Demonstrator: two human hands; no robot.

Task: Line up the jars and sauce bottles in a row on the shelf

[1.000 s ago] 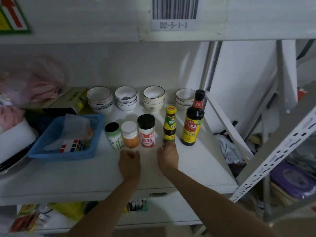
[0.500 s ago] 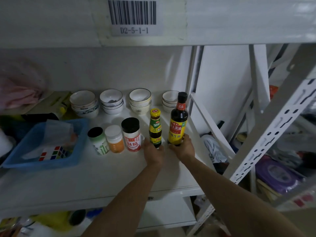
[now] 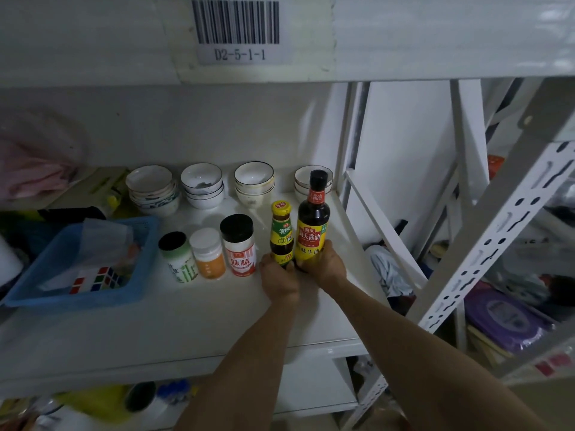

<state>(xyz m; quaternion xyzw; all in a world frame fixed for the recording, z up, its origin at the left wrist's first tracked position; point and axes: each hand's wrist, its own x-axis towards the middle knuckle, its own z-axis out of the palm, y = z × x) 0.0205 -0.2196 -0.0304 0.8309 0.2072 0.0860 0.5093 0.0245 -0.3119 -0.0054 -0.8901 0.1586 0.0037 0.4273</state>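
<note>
Five containers stand in a row on the white shelf [image 3: 174,325]. From the left: a green-labelled jar with a black lid [image 3: 179,258], an orange jar with a white lid [image 3: 208,253], a red-and-white jar with a black lid [image 3: 239,245], a small sauce bottle with a yellow cap [image 3: 281,233] and a tall dark soy sauce bottle [image 3: 313,220]. My left hand [image 3: 279,279] grips the base of the small sauce bottle. My right hand [image 3: 325,267] grips the base of the soy sauce bottle. The two bottles stand upright, nearly touching.
Several stacks of bowls [image 3: 202,189] line the back of the shelf. A blue basket [image 3: 137,290] with a puzzle cube and paper sits at the left. A white diagonal brace [image 3: 385,234] and the shelf's right edge lie just right of the soy bottle.
My left hand went from the shelf near the jars to the small sauce bottle. My right hand went from that bottle to the soy sauce bottle, which now stands closer to it.
</note>
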